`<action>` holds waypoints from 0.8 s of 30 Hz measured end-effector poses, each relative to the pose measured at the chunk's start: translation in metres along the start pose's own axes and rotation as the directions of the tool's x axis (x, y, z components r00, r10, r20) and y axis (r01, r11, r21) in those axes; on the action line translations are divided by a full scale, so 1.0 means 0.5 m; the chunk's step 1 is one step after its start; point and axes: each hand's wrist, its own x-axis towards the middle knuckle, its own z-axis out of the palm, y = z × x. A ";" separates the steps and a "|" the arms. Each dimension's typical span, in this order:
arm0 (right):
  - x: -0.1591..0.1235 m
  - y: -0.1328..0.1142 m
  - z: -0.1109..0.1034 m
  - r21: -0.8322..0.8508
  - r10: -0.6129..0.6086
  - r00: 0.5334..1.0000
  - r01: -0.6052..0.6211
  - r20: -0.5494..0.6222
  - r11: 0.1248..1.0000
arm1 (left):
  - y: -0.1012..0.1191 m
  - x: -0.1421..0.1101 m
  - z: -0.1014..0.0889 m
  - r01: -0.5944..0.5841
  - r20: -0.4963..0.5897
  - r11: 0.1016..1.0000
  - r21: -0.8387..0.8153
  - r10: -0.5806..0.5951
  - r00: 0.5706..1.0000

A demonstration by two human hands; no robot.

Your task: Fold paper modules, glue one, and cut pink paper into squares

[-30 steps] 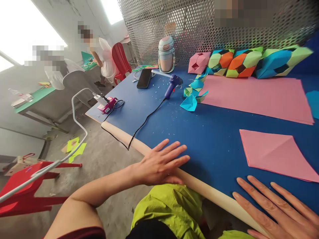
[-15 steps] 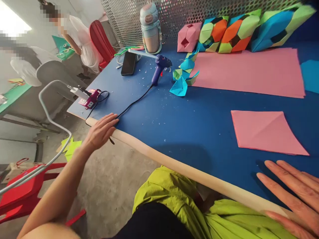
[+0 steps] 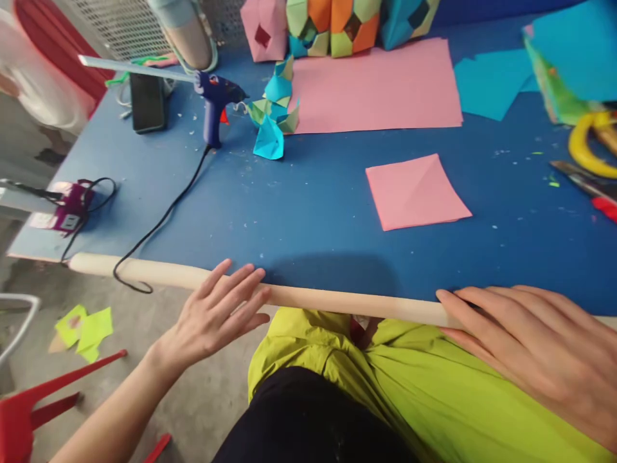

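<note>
Along the front edge of the blue table (image 3: 308,193) runs a pale rounded edge strip (image 3: 337,301). My left hand (image 3: 216,315) is at this strip, fingers outstretched and holding nothing. Farther right, my right hand (image 3: 535,341) lies over the same strip with its fingers extended, also without anything in it. A small stack of square pink paper (image 3: 417,193) lies on the table between and beyond the hands. Behind it is a larger pink sheet stack (image 3: 376,87). Folded blue and green paper pieces (image 3: 270,132) sit at that stack's left end.
A purple glue gun (image 3: 214,106) with a glue stick stands left, its black cord (image 3: 168,209) trailing over the edge. Nearby are a phone (image 3: 147,103), a bottle (image 3: 186,32) and a purple power adapter (image 3: 72,206). Scissors (image 3: 585,183), yellow tape (image 3: 578,145) and blue paper (image 3: 496,83) lie right.
My left hand has slid right along the edge strip, away from the glue gun cord. The right hand has come onto the strip. The view has swung right, bringing tape and scissors into sight.
</note>
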 end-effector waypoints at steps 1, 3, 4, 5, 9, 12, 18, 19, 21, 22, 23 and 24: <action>0.006 -0.003 -0.002 -0.075 -0.068 0.997 0.070 0.021 0.995 | 0.007 0.008 0.009 -0.020 -0.018 0.999 0.025 0.020 1.000; 0.020 -0.005 -0.006 -0.152 -0.153 0.988 0.156 0.034 0.976 | 0.009 0.019 0.022 -0.029 -0.059 0.997 0.065 0.033 0.998; 0.026 -0.006 -0.009 -0.157 -0.164 0.986 0.165 0.015 0.974 | 0.006 0.022 0.025 -0.021 -0.070 0.997 0.071 0.026 0.997; 0.032 -0.006 -0.012 -0.150 -0.163 0.987 0.162 0.003 0.975 | 0.003 0.026 0.026 -0.009 -0.074 0.998 0.067 0.014 0.997; 0.044 -0.001 -0.019 -0.022 -0.109 0.994 0.108 -0.029 0.994 | -0.006 0.035 0.017 0.056 -0.051 0.998 -0.018 -0.057 0.997; 0.044 0.008 -0.019 0.136 -0.058 0.998 0.056 0.013 0.989 | -0.009 0.040 0.007 0.089 0.002 0.989 -0.118 -0.089 0.996; 0.049 0.035 -0.014 0.373 0.007 0.995 -0.044 0.099 0.927 | -0.022 0.058 -0.012 0.153 0.122 0.954 -0.258 -0.125 0.985; 0.051 0.037 -0.013 0.383 0.007 0.994 -0.050 0.112 0.923 | -0.023 0.061 -0.014 0.169 0.140 0.947 -0.275 -0.134 0.981; 0.052 0.035 -0.011 0.360 0.014 0.991 -0.062 0.134 0.931 | -0.026 0.065 -0.014 0.185 0.161 0.937 -0.295 -0.142 0.977; 0.052 0.032 -0.009 0.332 0.020 0.990 -0.065 0.138 0.941 | -0.026 0.066 -0.013 0.187 0.168 0.935 -0.300 -0.141 0.976; 0.052 0.027 -0.007 0.300 0.028 0.990 -0.069 0.138 0.951 | -0.027 0.067 -0.012 0.185 0.166 0.935 -0.302 -0.139 0.976; 0.052 0.022 -0.005 0.267 0.038 0.990 -0.073 0.133 0.961 | -0.027 0.067 -0.011 0.180 0.159 0.936 -0.303 -0.137 0.978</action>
